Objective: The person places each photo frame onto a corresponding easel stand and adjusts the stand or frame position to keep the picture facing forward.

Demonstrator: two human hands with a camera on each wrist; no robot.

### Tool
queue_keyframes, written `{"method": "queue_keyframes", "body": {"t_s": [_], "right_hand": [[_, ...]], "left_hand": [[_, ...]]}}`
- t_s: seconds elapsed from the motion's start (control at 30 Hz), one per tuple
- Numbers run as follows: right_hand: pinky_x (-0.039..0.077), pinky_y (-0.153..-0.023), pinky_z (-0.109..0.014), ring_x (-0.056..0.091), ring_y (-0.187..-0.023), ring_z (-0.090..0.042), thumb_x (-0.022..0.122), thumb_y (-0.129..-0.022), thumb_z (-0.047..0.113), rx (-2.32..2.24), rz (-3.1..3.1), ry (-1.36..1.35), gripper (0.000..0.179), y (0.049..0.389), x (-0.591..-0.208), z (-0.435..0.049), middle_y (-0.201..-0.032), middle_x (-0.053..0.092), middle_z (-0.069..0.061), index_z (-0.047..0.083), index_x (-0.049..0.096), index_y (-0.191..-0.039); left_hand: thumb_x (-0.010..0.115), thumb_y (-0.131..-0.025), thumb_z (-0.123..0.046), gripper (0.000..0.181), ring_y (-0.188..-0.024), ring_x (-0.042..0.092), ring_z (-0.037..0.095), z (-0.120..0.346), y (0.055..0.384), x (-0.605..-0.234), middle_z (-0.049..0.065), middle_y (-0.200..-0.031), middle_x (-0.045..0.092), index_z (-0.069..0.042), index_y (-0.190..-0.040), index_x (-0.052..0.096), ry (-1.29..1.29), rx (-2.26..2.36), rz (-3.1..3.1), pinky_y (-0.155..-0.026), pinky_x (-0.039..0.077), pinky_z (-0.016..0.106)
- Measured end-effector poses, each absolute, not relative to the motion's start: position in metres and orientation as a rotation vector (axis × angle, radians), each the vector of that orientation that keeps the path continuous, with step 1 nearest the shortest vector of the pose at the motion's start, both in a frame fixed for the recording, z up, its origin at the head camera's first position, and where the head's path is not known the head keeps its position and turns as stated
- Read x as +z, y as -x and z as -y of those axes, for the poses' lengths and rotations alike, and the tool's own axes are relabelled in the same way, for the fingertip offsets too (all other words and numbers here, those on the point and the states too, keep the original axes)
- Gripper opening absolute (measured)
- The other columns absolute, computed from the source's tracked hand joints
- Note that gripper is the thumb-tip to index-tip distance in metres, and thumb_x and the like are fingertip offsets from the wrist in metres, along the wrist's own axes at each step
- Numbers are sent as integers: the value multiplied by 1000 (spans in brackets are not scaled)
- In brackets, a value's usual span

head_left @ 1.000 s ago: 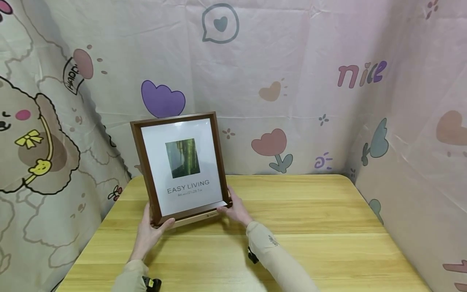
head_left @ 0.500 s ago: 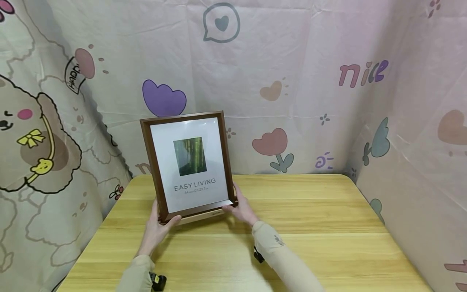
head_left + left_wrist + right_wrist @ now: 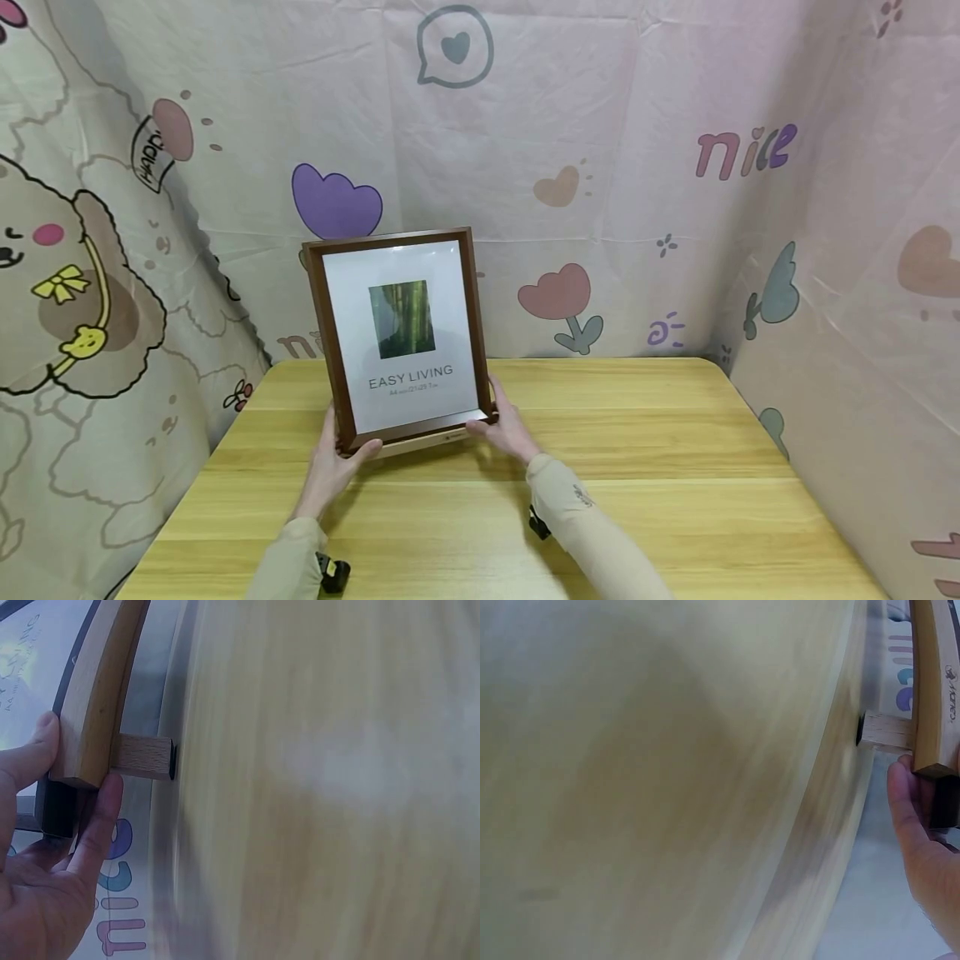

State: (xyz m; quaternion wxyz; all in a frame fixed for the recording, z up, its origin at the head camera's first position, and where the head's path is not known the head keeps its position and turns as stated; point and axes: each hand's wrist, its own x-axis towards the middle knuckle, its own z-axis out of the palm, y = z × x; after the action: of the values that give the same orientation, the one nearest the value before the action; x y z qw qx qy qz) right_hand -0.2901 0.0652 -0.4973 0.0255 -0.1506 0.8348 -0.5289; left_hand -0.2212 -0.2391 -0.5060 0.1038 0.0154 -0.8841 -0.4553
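Observation:
A brown picture frame [image 3: 480, 333], with a white insert reading "EASY LIVING" around a green forest photo, leans back and tilts slightly to the left. Its lower edge sits behind the pale wooden ledge [image 3: 420, 444] of a small stand, which has "Mories"-like lettering. My left hand [image 3: 333, 468] grips the lower left corner, thumb on the front of the ledge and fingers behind. At the lower right corner, my right hand [image 3: 508, 427] holds the frame and stand the same way. Under the ledge, a short wooden leg [image 3: 144, 755] with a black tip points toward the tabletop.
A light wood-grain table [image 3: 645, 450] lies under the hands, its rounded far edge just behind the frame. Printed cloth [image 3: 637, 100] with hearts, flowers and a cartoon animal hangs at the back and both sides. Black wrist cameras [image 3: 333, 573] sit on the sleeves.
Both hands have moved the picture frame and its stand to the right, by less each half second. The frame's sideways tilt has lessened a little. Both grips are unchanged.

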Motion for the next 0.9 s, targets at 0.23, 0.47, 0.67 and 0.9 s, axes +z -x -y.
{"method": "queue_keyframes", "body": {"t_s": [0.23,0.47,0.67,0.9], "right_hand": [[50,-104,-58,67,-108,-37,78,-88,15,-1598,-2616,416,101,289,-496,-69,-123,66,-28,20,11,-163],[48,-106,-59,65,-112,-37,77,-88,17,-1610,-2592,385,101,288,-497,-74,-125,64,-27,26,9,-163],[48,-106,-60,63,-116,-40,77,-89,17,-1618,-2606,395,101,288,-499,-78,-128,62,-30,23,9,-163],[39,-113,-64,55,-128,-45,77,-88,17,-1631,-2605,343,102,285,-500,-82,-141,53,-33,23,9,-164]], "left_hand": [[76,-90,-39,110,-135,47,54,234,223,-506,32,-156,37,-23,-164,-5,-44,-1342,2614,-110,40,68],[76,-89,-38,111,-140,41,54,231,225,-507,32,-158,33,-21,-164,-4,-28,-1342,2612,-114,34,69],[77,-89,-36,109,-136,46,53,227,227,-508,33,-155,39,-18,-164,-1,-5,-1337,2595,-112,38,67],[76,-90,-35,110,-135,46,55,221,227,-507,35,-155,36,-15,-164,-2,4,-1341,2601,-112,38,66]]}}
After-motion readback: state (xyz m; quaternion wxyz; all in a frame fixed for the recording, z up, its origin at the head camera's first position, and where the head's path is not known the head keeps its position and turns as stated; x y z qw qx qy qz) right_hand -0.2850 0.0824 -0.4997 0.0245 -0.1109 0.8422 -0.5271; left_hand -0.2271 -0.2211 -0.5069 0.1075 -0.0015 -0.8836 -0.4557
